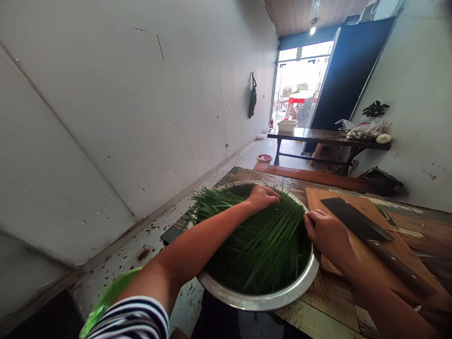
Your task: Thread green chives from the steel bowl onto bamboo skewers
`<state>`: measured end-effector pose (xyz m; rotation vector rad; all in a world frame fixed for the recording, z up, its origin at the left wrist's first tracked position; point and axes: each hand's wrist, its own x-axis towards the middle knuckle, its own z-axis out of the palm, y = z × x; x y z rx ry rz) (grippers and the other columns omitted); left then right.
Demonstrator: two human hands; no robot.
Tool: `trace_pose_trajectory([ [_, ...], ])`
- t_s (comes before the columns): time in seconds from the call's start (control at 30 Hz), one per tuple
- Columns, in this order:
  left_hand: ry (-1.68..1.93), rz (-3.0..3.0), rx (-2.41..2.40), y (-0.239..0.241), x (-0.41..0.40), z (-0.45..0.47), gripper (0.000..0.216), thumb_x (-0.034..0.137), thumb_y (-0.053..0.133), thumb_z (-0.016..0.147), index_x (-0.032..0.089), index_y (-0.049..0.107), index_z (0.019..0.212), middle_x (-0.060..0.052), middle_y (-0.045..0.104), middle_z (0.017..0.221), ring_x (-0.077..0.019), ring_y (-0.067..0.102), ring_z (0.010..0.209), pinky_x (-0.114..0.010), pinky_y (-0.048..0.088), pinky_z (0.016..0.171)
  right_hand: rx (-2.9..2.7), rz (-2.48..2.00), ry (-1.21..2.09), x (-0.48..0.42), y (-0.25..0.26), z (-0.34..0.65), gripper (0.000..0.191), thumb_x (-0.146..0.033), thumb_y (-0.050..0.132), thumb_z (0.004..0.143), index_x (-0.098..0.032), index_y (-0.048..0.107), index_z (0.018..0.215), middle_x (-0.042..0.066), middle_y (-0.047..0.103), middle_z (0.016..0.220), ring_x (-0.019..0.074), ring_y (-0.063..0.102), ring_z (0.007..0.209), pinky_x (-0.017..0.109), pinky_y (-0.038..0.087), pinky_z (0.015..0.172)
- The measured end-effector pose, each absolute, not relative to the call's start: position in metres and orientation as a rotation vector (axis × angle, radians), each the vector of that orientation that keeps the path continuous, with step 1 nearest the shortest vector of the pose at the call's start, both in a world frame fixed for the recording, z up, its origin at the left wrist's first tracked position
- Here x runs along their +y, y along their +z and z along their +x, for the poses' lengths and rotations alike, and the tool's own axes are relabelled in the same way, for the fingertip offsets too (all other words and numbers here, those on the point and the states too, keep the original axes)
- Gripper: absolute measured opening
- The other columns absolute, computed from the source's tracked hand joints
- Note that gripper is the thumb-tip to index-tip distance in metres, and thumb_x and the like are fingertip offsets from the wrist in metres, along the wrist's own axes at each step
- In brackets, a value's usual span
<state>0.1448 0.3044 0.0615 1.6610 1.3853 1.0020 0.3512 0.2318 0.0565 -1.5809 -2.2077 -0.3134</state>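
Observation:
A wide metal basin is heaped with long green garlic chives, its near side reaching past the table edge. Across the heap stretches my left arm; my left hand is closed on some of the chives near the far rim. My right hand is at the basin's right rim, beside the chive ends, with thumb and fingers pressed together. What lies between those fingertips is too small to make out. Right of the basin, a cleaver with a dark blade and wooden handle lies on a wooden cutting board.
A wooden bench runs behind the work table. Farther back, a dark table bears a white tub and plastic bags. A white wall stands to the left. Thin sticks lie beside the basin.

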Motion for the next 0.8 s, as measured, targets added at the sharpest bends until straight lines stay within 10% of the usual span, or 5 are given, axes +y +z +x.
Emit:
trace_pose_trajectory([
  [0.8,1.022,1.729,1.225,0.09,0.292,0.141,0.024,0.031,0.06,0.074,0.015,0.075,0.082,-0.003,0.071,0.081,-0.0134,0.063,0.08,-0.023,0.049,0.081,-2.06,-1.381,-0.229,0.232,0.057,0.35,0.033,-0.032,0.037,0.092,-0.017,0.066,0.083,0.007,0.068,0.084,0.0171,0.062,0.076,0.027,0.043,0.066],
])
